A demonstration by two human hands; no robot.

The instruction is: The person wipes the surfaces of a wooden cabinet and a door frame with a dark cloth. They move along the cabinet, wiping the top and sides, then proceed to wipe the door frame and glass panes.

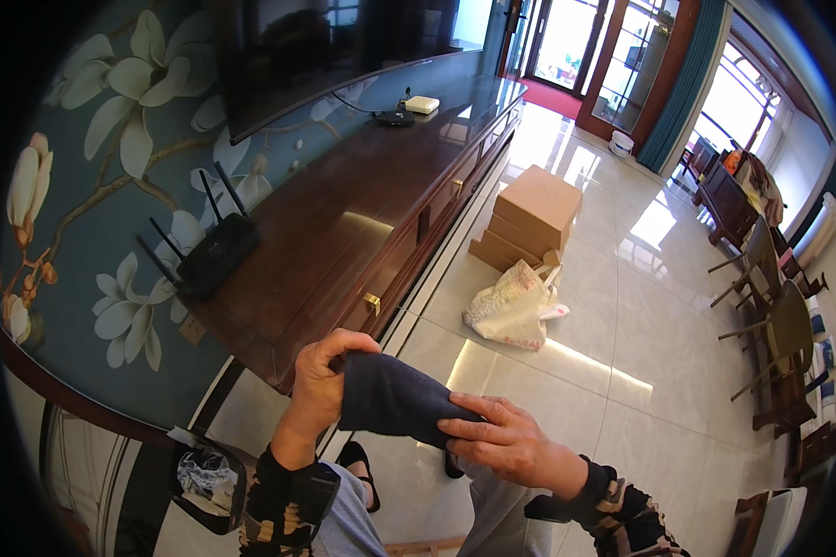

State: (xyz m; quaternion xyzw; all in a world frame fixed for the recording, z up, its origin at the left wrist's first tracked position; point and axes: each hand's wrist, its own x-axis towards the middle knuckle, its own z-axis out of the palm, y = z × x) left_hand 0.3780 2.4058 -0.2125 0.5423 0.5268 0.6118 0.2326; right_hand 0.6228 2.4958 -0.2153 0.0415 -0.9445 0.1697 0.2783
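Observation:
Between my two hands I hold a dark navy folded cloth [397, 393], stretched out above my lap. My left hand [320, 379] grips its upper left end, thumb on top and fingers behind. At the cloth's other end, my right hand [505, 438] lays its fingers over the front and pinches it. What the cloth is exactly, I cannot tell. Behind it stands the near corner of a dark wooden TV cabinet [320, 257] with brass pulls.
A black router [219, 254] with raised antennas and a white box [422, 104] sit on the cabinet. Cardboard boxes [538, 205] and a plastic bag [512, 306] rest on the tiled floor. A lined trash bin [209, 484] stands at my left; chairs [784, 327] line the right.

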